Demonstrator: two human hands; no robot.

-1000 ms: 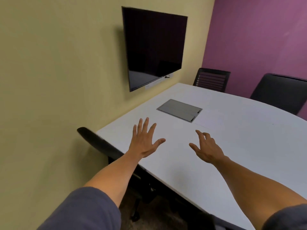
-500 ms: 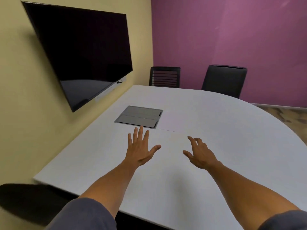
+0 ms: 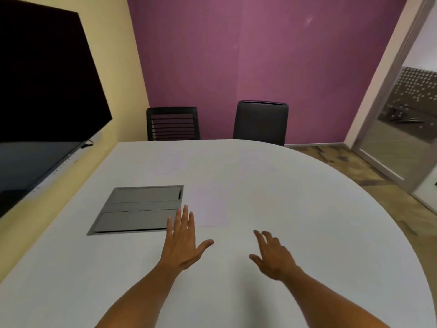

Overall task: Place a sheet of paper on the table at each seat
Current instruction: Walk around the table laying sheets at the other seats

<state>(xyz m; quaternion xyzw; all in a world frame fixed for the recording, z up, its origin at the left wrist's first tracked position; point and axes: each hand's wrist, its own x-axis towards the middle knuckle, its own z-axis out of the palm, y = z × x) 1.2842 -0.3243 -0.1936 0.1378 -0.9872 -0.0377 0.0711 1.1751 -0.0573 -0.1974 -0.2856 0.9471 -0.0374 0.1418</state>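
Both hands are hovering open and empty, left hand (image 3: 183, 245) and right hand (image 3: 272, 254), reaching for the paper (image 3: 208, 207) lying beside the metal panel (image 3: 137, 209) on the table (image 3: 307, 221), risking sliding thin white sheets off unnoticed.

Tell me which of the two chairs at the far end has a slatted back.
The left chair, nearest the yellow wall; its back shows horizontal slats, while the right chair has a solid dark back.

Black wall-mounted screen (image 3: 45, 95) at nine o'clock cut off by left edge; both forearms cropped at six o'clock
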